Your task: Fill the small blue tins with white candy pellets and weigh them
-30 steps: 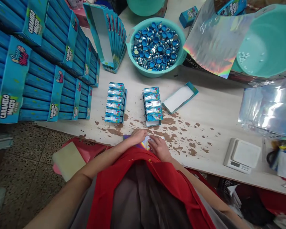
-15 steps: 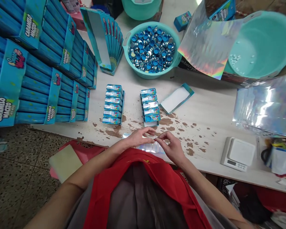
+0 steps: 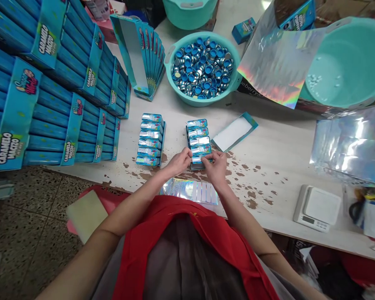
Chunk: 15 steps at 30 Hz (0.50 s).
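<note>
My left hand (image 3: 179,162) is closed, its fingertips pinched at the left end of a shiny sticker strip (image 3: 198,160). At the strip's right end, my right hand (image 3: 216,167) is closed too, thumb and finger on it. The strip lies across the top of the nearest small blue box in the middle row (image 3: 200,140); whether it is fully stuck down I cannot tell. Other boxes in that row carry similar shiny strips. Below my hands, a holographic sticker sheet (image 3: 183,189) lies at the table's front edge. A second row of small blue boxes (image 3: 150,139) stands to the left.
A turquoise basin (image 3: 171,85) of blue-and-silver caps stands behind the rows. An open cardboard tray (image 3: 234,131) lies to the right. Blue display boxes (image 3: 28,112) are stacked at left. A white scale (image 3: 320,206) and more holographic sheets (image 3: 350,141) sit at right.
Both hands have moved up and forward from the sticker sheet to the nearest box of the middle row. A shiny strip now spans that box's top, which was bare blue before.
</note>
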{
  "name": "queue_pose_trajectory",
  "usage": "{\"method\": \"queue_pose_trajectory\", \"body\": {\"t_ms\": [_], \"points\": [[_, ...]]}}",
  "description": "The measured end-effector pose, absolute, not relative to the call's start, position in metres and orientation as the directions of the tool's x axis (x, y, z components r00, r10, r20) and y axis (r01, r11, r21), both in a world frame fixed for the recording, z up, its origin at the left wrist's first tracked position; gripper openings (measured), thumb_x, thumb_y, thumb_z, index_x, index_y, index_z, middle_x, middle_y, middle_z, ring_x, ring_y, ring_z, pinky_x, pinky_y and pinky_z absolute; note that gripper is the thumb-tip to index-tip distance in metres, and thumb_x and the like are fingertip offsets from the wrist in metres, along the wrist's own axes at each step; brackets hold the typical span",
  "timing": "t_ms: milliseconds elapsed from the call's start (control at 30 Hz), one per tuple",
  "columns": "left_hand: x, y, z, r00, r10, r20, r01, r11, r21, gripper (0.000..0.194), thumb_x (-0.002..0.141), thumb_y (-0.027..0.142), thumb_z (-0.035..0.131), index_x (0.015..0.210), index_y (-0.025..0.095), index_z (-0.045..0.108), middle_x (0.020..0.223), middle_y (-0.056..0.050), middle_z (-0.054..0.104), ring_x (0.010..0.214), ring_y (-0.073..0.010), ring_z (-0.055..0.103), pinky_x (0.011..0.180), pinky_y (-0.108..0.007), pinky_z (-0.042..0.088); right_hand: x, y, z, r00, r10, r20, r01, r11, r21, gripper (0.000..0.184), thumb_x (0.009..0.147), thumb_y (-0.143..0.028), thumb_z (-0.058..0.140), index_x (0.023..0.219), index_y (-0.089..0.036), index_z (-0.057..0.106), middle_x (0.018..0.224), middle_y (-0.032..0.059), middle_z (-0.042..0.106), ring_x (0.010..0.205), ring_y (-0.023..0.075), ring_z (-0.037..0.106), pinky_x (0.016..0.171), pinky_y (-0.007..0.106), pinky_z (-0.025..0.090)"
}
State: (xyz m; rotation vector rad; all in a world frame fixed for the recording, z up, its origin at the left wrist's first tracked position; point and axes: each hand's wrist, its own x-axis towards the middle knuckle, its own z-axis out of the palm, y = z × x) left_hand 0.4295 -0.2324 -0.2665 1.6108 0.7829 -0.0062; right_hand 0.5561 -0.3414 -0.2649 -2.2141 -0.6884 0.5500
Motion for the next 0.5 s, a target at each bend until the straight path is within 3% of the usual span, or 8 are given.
{"method": "queue_pose_trajectory", "body": {"t_ms": [100,233,333,433,500], "points": [[0.435,-0.238,-0.282,0.723,0.523,-0.452,0.465,0.115,0.878,0.008,0.081,0.020,0.041,0.089,0.022,0.042,0.065,0.005,0.052,0.064,-0.0126,0.052,0.065,-0.025,0.040,0.557,-0.339,-0.275,0.793,0.573,-0.207,0.224,-0.591,-0.775,0.017,0.066,-0.032,0.066,0.073,-0.017,0.063,0.088,0.0054,0.052,0.090,0.0209,0.049,0.083,0.036,0.042],[0.432,-0.246,-0.290,0.621,0.583,-0.524,0.621,0.043,0.783,0.016,0.081,0.019,0.044,0.097,0.020,0.047,0.074,0.000,0.059,0.074,-0.0177,0.059,0.075,-0.032,0.044,0.562,-0.344,-0.276,0.788,0.545,-0.285,0.126,-0.597,-0.792,0.032,0.064,-0.037,0.066,0.087,-0.018,0.056,0.084,0.0016,0.055,0.071,0.0157,0.047,0.072,0.032,0.044],[0.428,-0.256,-0.291,0.542,0.641,-0.544,0.656,0.082,0.750,0.029,0.084,0.024,0.046,0.112,0.017,0.049,0.106,-0.011,0.063,0.103,-0.0233,0.059,0.093,-0.038,0.042,0.564,-0.348,-0.270,0.795,0.564,-0.224,0.175,-0.568,-0.804,0.041,0.073,-0.041,0.060,0.104,-0.016,0.053,0.098,0.0075,0.057,0.083,0.0191,0.052,0.077,0.035,0.045],[0.432,-0.276,-0.291,0.516,0.714,-0.474,0.469,0.229,0.853,0.059,0.090,0.041,0.042,0.141,0.016,0.027,0.149,-0.015,0.033,0.138,-0.0238,0.030,0.111,-0.040,0.028,0.564,-0.347,-0.273,0.763,0.643,-0.074,0.340,-0.496,-0.799,0.058,0.082,-0.048,0.053,0.129,-0.016,0.042,0.128,0.0163,0.047,0.114,0.0259,0.047,0.094,0.044,0.040],[0.438,-0.288,-0.289,0.597,0.666,-0.447,0.367,0.269,0.890,0.081,0.086,0.053,0.045,0.148,0.014,0.009,0.157,-0.015,0.012,0.145,-0.0245,0.011,0.117,-0.042,0.017,0.564,-0.346,-0.280,0.660,0.746,-0.089,0.397,-0.447,-0.802,0.065,0.085,-0.051,0.048,0.137,-0.015,0.034,0.136,0.0189,0.042,0.124,0.0287,0.041,0.101,0.049,0.034]]}}
